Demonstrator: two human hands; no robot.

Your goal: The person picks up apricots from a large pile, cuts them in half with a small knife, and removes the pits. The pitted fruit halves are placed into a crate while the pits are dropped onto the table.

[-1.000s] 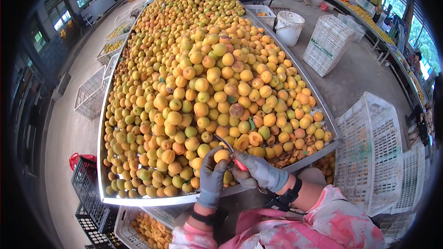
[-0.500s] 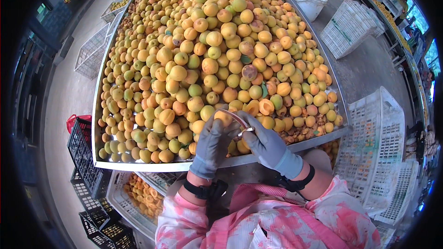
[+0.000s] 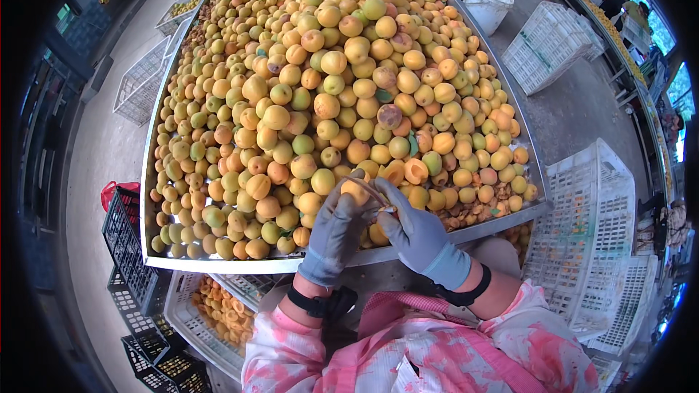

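My left hand (image 3: 332, 231), in a grey glove, pinches an orange-yellow apricot (image 3: 354, 191) just above the near edge of a metal-rimmed table (image 3: 226, 266). Closed around a thin curved tool (image 3: 379, 196) is my right hand (image 3: 423, 236), gloved too. The tool's bent strip arches against the apricot's right side; its exact kind is hard to make out. A big heap of apricots (image 3: 277, 116), yellow, orange and greenish, spreads over the table beyond both hands. Just past my right fingertips lies a cut-open apricot half (image 3: 416, 171).
White crates (image 3: 579, 240) stand at right, black crates (image 3: 131, 247) at left. Below the table edge, a white crate (image 3: 186, 320) holds apricot halves (image 3: 224, 311). Brown scraps (image 3: 477, 211) lie in the table's near right corner. A white bucket (image 3: 488, 6) stands beyond; people work far right.
The curved tool has tilted and sits lower against the apricot, with my right hand slightly lower. Both hands stay close together. The whole view has shifted slightly.
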